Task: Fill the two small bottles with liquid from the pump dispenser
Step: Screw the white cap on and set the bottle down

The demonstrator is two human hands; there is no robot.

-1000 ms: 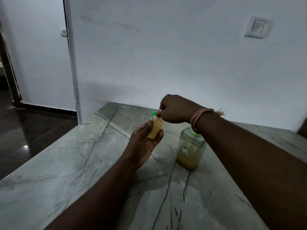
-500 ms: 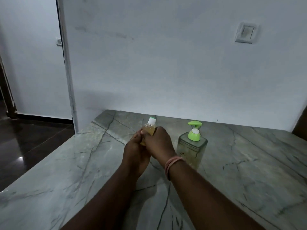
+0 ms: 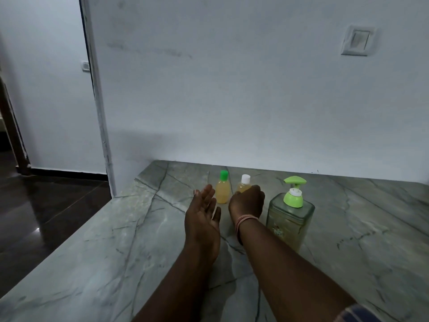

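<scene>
Head view, left to right. Left hand point(image 3: 204, 211) hangs open, palm up, holding nothing; half a second ago it cradled a bottle together with the right. Small green-capped plastic bottle of amber liquid point(image 3: 223, 188) stands upright near the far edge of the grey veined marble table point(image 3: 116, 240). Small white-capped amber bottle point(image 3: 243, 185), previously lifted, now stands just beside it, with the right hand point(image 3: 247, 202) curled around its lower body; whether the grip has loosened cannot be told. Clear square pump dispenser with green head point(image 3: 290, 217) stands to the right, untouched. Judgement: both bottles are filled and capped, so the task is essentially complete.
</scene>
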